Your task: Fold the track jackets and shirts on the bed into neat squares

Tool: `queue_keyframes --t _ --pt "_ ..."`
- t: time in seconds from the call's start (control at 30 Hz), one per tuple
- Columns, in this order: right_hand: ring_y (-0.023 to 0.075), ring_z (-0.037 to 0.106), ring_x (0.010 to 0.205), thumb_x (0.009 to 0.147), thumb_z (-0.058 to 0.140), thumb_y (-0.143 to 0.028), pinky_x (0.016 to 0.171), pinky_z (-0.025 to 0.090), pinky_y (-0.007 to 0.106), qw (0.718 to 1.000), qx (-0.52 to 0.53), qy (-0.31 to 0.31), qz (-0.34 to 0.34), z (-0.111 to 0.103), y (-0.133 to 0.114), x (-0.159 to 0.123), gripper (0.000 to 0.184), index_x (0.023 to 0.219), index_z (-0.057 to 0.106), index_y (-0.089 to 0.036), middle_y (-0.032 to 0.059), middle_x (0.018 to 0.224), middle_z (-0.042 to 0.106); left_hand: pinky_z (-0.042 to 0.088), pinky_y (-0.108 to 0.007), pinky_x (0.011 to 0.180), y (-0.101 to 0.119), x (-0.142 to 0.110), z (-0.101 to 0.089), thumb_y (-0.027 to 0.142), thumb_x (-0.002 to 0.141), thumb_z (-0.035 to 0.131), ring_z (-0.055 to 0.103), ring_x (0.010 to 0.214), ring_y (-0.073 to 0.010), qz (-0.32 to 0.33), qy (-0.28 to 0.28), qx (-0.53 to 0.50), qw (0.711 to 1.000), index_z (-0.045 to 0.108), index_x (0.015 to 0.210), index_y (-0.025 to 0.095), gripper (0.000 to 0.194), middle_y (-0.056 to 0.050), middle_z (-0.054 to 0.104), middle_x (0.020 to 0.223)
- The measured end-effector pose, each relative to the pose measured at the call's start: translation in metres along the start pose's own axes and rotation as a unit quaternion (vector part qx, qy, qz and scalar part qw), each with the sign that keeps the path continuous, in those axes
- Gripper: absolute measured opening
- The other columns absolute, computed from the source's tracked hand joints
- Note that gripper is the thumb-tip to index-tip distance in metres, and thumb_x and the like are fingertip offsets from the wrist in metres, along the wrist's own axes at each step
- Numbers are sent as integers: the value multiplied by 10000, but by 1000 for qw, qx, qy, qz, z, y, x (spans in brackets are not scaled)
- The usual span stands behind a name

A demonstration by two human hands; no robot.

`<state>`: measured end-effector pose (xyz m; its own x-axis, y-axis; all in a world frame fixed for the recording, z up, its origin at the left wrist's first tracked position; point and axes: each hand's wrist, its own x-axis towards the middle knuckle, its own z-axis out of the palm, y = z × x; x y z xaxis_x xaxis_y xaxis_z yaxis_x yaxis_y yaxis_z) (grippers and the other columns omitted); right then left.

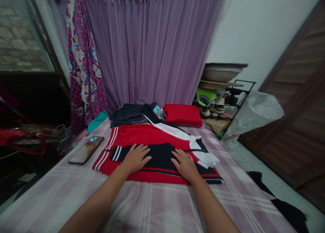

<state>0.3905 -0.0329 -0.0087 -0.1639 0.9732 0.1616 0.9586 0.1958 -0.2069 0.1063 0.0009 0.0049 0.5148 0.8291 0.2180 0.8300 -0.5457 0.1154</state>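
Note:
A red, black and white sports jacket point(157, 135) lies partly folded on a bed with a pink plaid sheet point(142, 202). My left hand point(135, 157) rests flat on the jacket's black folded sleeve, fingers stretched out. My right hand point(185, 163) lies flat on the same black part, a little to the right, fingers spread. Neither hand holds anything. A white sleeve cuff point(208, 158) sticks out at the jacket's right side.
A phone point(86, 150) lies on the sheet left of the jacket. Behind it sit a dark folded garment point(129, 114) and a folded red cloth point(182, 114). Purple curtains hang at the back. A shoe rack point(220, 104) stands right, with a wooden door beyond.

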Motion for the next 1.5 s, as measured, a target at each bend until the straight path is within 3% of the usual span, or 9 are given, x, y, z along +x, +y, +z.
queue_keyframes --t 0.1,0.2,0.57,1.5 --pt "248 444 1387 979 458 -416 1122 348 489 999 8 15 27 4 10 2 432 1366 591 -276 77 1479 522 273 -562 1162 -28 -26 -4 539 975 377 469 1373 -288 -44 25 24 998 576 1372 272 519 -81 564 1445" --pt "247 487 1353 969 477 -378 1104 379 470 998 18 34 42 4 16 2 397 1318 636 -272 79 1439 564 289 -565 1158 -41 -43 -5 536 973 380 457 1381 -297 -63 41 32 997 587 1362 253 523 -85 566 1443" --pt "253 507 1334 966 465 -363 1106 388 456 998 25 57 28 10 20 2 402 1294 657 -230 92 1410 589 300 -565 1157 -36 -44 -5 509 972 398 518 1327 -286 -70 81 3 994 639 1296 254 478 -84 632 1368" --pt "259 514 1323 953 460 -361 1106 387 461 998 36 56 19 13 25 0 407 1278 667 -230 84 1394 602 277 -551 1170 -31 -45 -13 465 964 425 511 1330 -267 -87 55 -3 995 636 1284 240 444 -76 626 1378"
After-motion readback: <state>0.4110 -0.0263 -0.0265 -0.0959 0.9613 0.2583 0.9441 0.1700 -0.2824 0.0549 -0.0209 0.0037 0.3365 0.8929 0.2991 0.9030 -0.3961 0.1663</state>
